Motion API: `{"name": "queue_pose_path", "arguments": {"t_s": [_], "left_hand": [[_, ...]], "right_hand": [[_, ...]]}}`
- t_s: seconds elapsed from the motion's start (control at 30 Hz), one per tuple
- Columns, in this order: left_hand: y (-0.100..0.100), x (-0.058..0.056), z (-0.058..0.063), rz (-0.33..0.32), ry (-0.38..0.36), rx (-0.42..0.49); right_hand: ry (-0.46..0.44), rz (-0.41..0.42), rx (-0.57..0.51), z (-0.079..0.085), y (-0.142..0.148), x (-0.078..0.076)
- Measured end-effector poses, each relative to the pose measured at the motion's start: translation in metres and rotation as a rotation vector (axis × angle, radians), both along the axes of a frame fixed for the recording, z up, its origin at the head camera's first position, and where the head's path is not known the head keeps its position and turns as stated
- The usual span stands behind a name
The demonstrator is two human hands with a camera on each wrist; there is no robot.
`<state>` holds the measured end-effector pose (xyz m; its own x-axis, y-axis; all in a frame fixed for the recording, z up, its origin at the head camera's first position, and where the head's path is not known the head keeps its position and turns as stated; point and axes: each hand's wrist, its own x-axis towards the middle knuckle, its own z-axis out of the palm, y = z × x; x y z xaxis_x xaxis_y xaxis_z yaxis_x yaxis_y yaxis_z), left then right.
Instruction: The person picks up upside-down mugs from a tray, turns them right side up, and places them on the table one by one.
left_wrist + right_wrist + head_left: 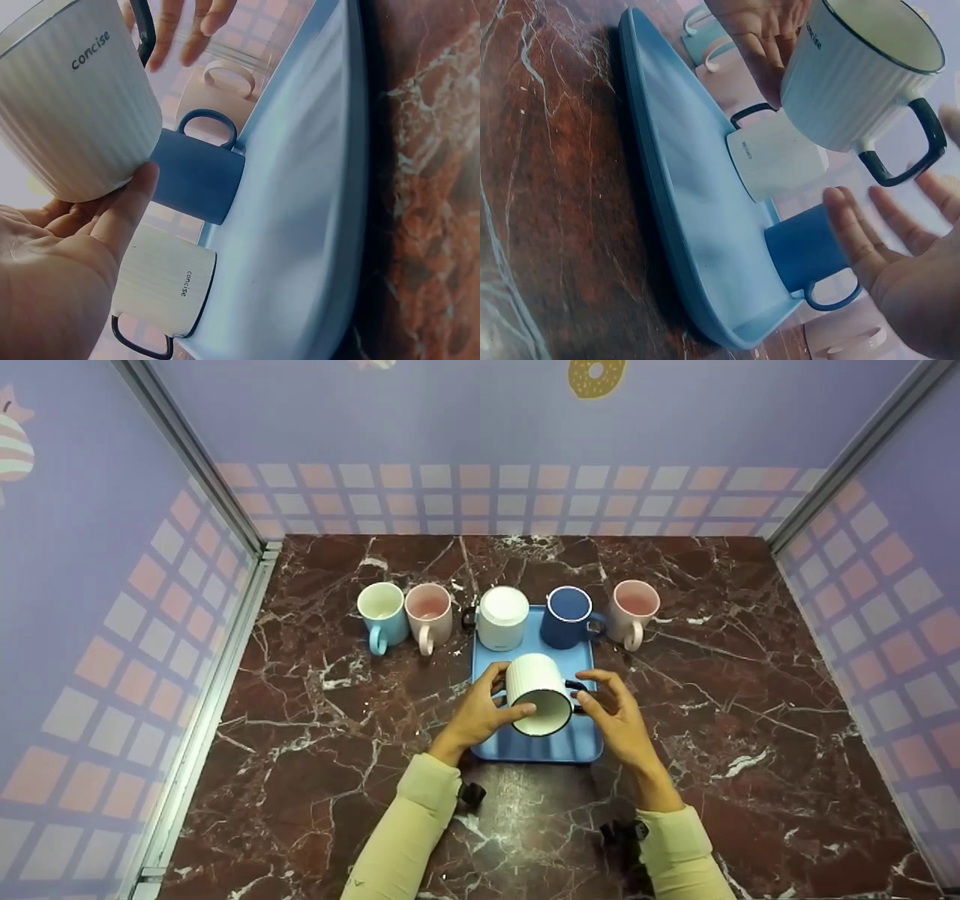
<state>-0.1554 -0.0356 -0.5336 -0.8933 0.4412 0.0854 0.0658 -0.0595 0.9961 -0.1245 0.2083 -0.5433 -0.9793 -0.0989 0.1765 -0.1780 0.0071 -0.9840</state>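
A white ribbed mug (534,675) with a dark rim and black handle is held tilted above the blue tray (499,748), its mouth toward the head camera. My left hand (484,711) grips it from the left, thumb at the rim and fingers around the side. On the right, my right hand (621,729) has its fingers spread beside the black handle (928,154), which shows apart from them in the right wrist view. Another white mug (502,622) stands upside down at the tray's back left. A dark blue mug (564,628) is at its back right.
Left of the tray stand a light blue mug (386,624) and a pink mug (430,619), side by side. A second pink mug (631,611) is close to the blue mug's handle on the right. Patterned walls (480,427) enclose the marbled table (337,780).
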Motion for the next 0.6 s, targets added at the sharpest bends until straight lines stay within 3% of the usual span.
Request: {"name": "queue_pose_path", "arguments": {"t_s": [0.17, 0.33, 0.6], "left_hand": [[-0.001, 0.004, 0.010, 0.013, -0.031, -0.002], [0.001, -0.003, -0.009, 0.038, -0.064, 0.044], [0.004, -0.004, -0.016, 0.068, -0.138, 0.040]], "right_hand": [[0.150, 0.039, 0.042, -0.001, 0.003, 0.002], [0.165, 0.088, 0.058, -0.001, 0.001, 0.003], [0.232, 0.119, 0.059, -0.002, -0.005, 0.003]]}}
